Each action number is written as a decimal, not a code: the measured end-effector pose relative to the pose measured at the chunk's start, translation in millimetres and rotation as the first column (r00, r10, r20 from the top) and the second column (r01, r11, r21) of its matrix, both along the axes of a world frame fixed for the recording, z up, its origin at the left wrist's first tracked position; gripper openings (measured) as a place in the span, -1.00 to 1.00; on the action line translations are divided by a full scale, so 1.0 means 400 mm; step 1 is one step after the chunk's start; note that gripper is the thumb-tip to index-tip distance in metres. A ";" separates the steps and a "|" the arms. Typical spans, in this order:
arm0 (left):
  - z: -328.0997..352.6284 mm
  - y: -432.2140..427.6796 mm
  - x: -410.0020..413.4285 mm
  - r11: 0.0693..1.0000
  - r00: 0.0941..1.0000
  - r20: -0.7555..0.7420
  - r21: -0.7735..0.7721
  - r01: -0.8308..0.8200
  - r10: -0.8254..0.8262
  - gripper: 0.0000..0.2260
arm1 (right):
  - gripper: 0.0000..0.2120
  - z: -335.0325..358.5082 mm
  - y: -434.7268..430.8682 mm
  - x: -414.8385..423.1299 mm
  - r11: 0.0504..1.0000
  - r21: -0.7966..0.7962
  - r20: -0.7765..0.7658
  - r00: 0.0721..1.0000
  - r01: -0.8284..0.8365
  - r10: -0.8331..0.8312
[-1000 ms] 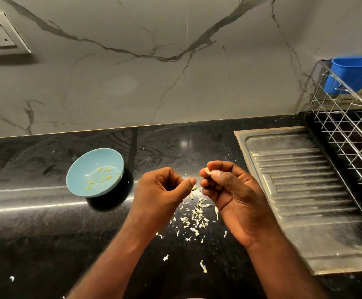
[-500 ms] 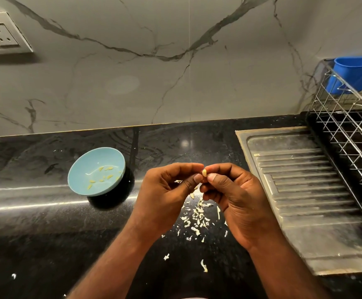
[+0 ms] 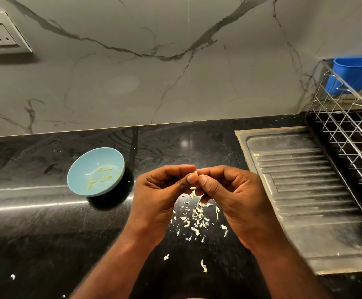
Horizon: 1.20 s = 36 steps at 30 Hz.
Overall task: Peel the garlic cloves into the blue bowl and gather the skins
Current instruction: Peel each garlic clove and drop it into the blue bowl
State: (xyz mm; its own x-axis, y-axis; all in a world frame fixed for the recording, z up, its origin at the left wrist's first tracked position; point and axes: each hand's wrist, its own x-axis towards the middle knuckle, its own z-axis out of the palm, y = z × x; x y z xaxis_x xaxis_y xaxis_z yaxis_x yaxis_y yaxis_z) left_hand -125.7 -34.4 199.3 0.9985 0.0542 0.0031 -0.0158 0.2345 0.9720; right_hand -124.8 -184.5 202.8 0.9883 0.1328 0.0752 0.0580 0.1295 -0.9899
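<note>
The marble wall (image 3: pixel 175 83) fills the upper field, behind the fingers. The black counter (image 3: pixel 35 234) runs beneath both hands and carries every item below.

A steel draining board (image 3: pixel 305 190) lies on the counter to the right of the fingers, close to the right hand. A wire dish rack (image 3: pixel 348 130) stands beyond the draining board, further right. A blue container (image 3: pixel 355 74) sits in the far end of the rack, against the wall.

The left hand (image 3: pixel 160 190) and the right hand (image 3: pixel 229 190) meet above the counter, their tips touching. On each hand the fingers (image 3: pixel 175 169) are curled inward, with the thumb set against the forefinger. Both hands pinch one garlic clove (image 3: pixel 194 174) between their tips. Only the pale end of the clove shows above the thumbs.

The blue bowl (image 3: pixel 85 169) rests on the counter to the left of the fingers, apart from the left hand. Its rim appears tilted toward the camera. Several peeled cloves (image 3: pixel 102 175) lie inside it.

A wall socket (image 3: pixel 3 36) is mounted far up and to the left of the fingers.

The skins (image 3: pixel 197 216) lie scattered on the counter directly below the fingers, between the two wrists. A few stray flakes lie nearer the camera.
</note>
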 end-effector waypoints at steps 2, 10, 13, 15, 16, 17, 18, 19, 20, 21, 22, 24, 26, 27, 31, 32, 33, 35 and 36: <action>0.000 0.001 -0.001 1.000 1.000 -0.002 -0.016 0.004 -0.005 -0.84 | -0.83 -0.003 0.000 -0.001 0.998 -0.067 0.037 0.999 0.015 -0.013; 0.007 0.002 -0.007 0.999 0.999 0.026 0.040 0.021 -0.022 -0.85 | -0.84 -0.006 0.009 -0.010 0.970 -0.195 0.167 0.980 0.142 -0.109; 0.005 -0.003 -0.008 0.996 0.999 0.041 0.085 0.008 -0.012 -0.83 | -0.85 -0.003 0.013 -0.013 0.959 -0.214 0.214 0.967 0.186 -0.140; 0.006 -0.005 -0.008 0.996 0.999 0.049 0.086 0.005 -0.010 -0.83 | -0.89 -0.003 0.016 -0.015 0.952 -0.225 0.256 0.955 0.209 -0.149; 0.006 -0.006 -0.008 0.996 0.998 0.054 0.087 0.006 -0.011 -0.83 | -0.91 -0.004 0.017 -0.015 0.947 -0.233 0.277 0.949 0.220 -0.152; 0.006 -0.007 -0.008 0.996 0.998 0.060 0.089 0.005 -0.010 -0.83 | -0.93 -0.006 0.017 -0.015 0.942 -0.243 0.297 0.942 0.232 -0.155; 0.008 -0.009 -0.009 0.996 0.998 0.065 0.090 0.002 -0.008 -0.83 | -0.95 -0.009 0.017 -0.015 0.936 -0.254 0.314 0.936 0.243 -0.158; 0.009 -0.010 -0.010 0.996 0.998 0.070 0.090 -0.001 -0.005 -0.83 | -0.96 -0.011 0.017 -0.014 0.931 -0.264 0.328 0.931 0.253 -0.160; 0.009 -0.011 -0.011 0.995 0.997 0.077 0.095 -0.006 -0.001 -0.83 | -0.95 -0.012 0.018 -0.014 0.928 -0.266 0.337 0.927 0.261 -0.164; 0.010 -0.012 -0.011 0.995 0.996 0.087 0.104 -0.011 0.002 -0.84 | -0.94 -0.013 0.017 -0.014 0.929 -0.260 0.340 0.925 0.263 -0.167; 0.011 -0.013 -0.010 0.993 0.995 0.097 0.113 -0.015 0.004 -0.84 | -0.93 -0.012 0.017 -0.013 0.935 -0.245 0.334 0.928 0.256 -0.166; 0.013 -0.011 -0.009 0.993 0.994 0.113 0.117 -0.016 0.002 -0.84 | -0.93 -0.006 0.014 -0.012 0.955 -0.206 0.297 0.943 0.214 -0.148; 0.013 -0.006 -0.006 0.993 0.992 0.124 0.118 -0.005 -0.009 -0.84 | -0.94 -0.001 0.008 -0.009 0.971 -0.176 0.255 0.960 0.164 -0.116; 0.013 -0.004 -0.005 0.993 0.992 0.126 0.120 0.002 -0.017 -0.85 | -0.95 0.000 0.006 -0.007 0.973 -0.175 0.248 0.963 0.152 -0.105; 0.012 -0.005 -0.005 0.992 0.991 0.131 0.128 0.007 -0.024 -0.84 | -0.92 -0.001 0.008 -0.006 0.963 -0.209 0.288 0.952 0.170 -0.106; 0.012 -0.006 -0.005 0.992 0.991 0.135 0.130 0.001 -0.019 -0.84 | -0.91 -0.002 0.010 -0.006 0.960 -0.212 0.299 0.947 0.181 -0.113; 0.011 -0.008 -0.005 0.991 0.990 0.139 0.132 -0.007 -0.012 -0.84 | -0.92 -0.004 0.011 -0.006 0.957 -0.215 0.311 0.943 0.193 -0.120; 0.010 -0.011 -0.006 0.990 0.989 0.146 0.142 -0.020 -0.001 -0.84 | -0.95 -0.007 0.015 -0.004 0.948 -0.228 0.340 0.930 0.223 -0.137; 0.009 -0.012 -0.006 0.988 0.989 0.148 0.149 -0.025 0.003 -0.84 | -0.96 -0.008 0.017 -0.004 0.941 -0.236 0.355 0.923 0.241 -0.148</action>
